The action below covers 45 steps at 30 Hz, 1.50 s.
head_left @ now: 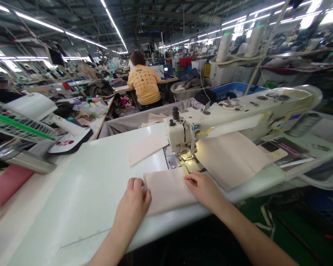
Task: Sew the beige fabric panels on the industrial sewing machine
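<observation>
A beige fabric panel (pixel 169 190) lies flat on the pale table, just in front of the sewing machine's needle area (pixel 187 157). My left hand (pixel 133 197) is closed at the panel's left edge, its fingers curled around that side. At the opposite edge, near the upper right corner, my right hand (pixel 202 187) pinches the cloth between thumb and fingers. The sewing machine (pixel 211 122) stands right behind the panel with its lamp lit. A smaller beige piece (pixel 145 147) rests left of the machine head. To the right, under the machine arm, lies a larger beige stack (pixel 233 159).
A white fan (pixel 69 140) and a metal flask (pixel 27 160) stand on the left. Thread cones (pixel 223 48) rise behind the machine. A phone (pixel 270 147) lies at the right. Beyond the table's far edge is a cloth-lined bin (pixel 119 125); a person in yellow (pixel 145 83) sits further back.
</observation>
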{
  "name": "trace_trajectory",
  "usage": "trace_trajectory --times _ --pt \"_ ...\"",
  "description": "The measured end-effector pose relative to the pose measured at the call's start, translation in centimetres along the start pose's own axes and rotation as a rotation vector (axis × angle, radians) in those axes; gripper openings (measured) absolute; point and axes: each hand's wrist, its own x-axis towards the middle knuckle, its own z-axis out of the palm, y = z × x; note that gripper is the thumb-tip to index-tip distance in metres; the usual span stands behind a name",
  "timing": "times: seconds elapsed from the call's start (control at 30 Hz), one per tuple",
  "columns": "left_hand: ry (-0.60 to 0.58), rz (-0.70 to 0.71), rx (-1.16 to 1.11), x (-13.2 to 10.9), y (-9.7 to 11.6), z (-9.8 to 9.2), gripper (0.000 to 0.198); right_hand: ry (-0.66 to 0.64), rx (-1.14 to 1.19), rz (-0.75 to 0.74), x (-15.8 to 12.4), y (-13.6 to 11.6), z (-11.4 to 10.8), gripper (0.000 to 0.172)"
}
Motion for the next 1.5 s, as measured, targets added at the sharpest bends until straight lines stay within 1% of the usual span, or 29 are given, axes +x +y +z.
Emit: trace_trajectory --times 0.03,0.07,0.1,0.13,0.17,0.2,0.23,0.27,0.33,0.43,0.5,0.6,0.7,0.8,0.93,1.1,1.2,1.37,1.43,1.5 --pt "0.037 0.039 0.071 0.2 0.5 0.0 0.017 -0.001 -0.010 -0.003 0.0 -0.1 0.0 0.019" --pt "0.067 0.104 0.114 0.5 1.2 0.1 0.028 -0.005 -0.021 -0.008 0.0 -0.1 0.0 0.019" --pt "0.073 0.198 0.119 0.9 1.9 0.3 0.039 -0.013 -0.031 -0.016 0.1 -0.1 -0.1 0.019" --pt "0.047 0.309 0.090 1.3 2.8 0.7 0.047 -0.020 -0.039 -0.024 0.1 -0.1 -0.1 0.019" --pt "-0.013 0.422 0.041 1.7 3.6 1.2 0.052 -0.027 -0.050 -0.032 0.1 -0.1 -0.1 0.019" --pt "-0.095 0.509 -0.005 2.1 4.3 1.8 0.052 -0.037 -0.063 -0.042 0.0 -0.1 -0.1 0.019" --pt "-0.172 0.562 -0.037 2.4 4.9 2.4 0.050 -0.046 -0.080 -0.051 0.0 -0.1 -0.2 0.019" --pt "-0.230 0.585 -0.054 2.7 5.3 3.0 0.048 -0.051 -0.105 -0.058 -0.1 -0.1 -0.3 0.019" --pt "-0.293 0.588 -0.059 3.0 5.7 3.9 0.048 -0.037 -0.184 -0.089 -0.2 -0.2 -0.5 0.018" --pt "-0.304 0.595 -0.051 3.4 5.1 4.5 0.050 0.037 -0.277 -0.239 -0.1 -0.1 -0.5 0.016" --pt "-0.300 0.596 -0.043 4.0 4.6 4.5 0.050 0.087 -0.255 -0.356 0.4 0.2 -0.3 0.021" --pt "-0.309 0.572 -0.027 5.1 4.3 4.5 0.051 0.115 -0.177 -0.431 1.5 0.9 0.1 0.025" --pt "-0.327 0.560 -0.028 6.1 4.3 4.6 0.051 0.105 -0.149 -0.439 2.4 1.2 0.2 0.024" --pt "-0.333 0.557 -0.040 6.5 4.3 4.8 0.051 0.103 -0.143 -0.425 2.8 1.2 0.0 0.025" --pt "-0.315 0.559 -0.053 6.6 4.2 4.9 0.051 0.104 -0.145 -0.414 2.8 1.1 0.0 0.026" --pt "-0.331 0.558 -0.065 6.7 4.2 4.8 0.051 0.108 -0.158 -0.407 2.8 1.3 0.1 0.026" --pt "-0.310 0.573 -0.080 6.7 4.1 4.8 0.051 0.111 -0.166 -0.399 2.8 1.5 0.3 0.026" --pt "-0.307 0.584 -0.065 7.6 3.6 5.2 0.051 0.125 -0.189 -0.394 3.2 1.6 0.7 0.027" --pt "-0.313 0.592 -0.067 7.8 3.5 5.1 0.051 0.127 -0.186 -0.394 3.1 1.5 0.6 0.028" --pt "-0.298 0.594 -0.073 7.6 3.6 4.6 0.049 0.104 -0.177 -0.395 2.4 1.5 0.2 0.027"
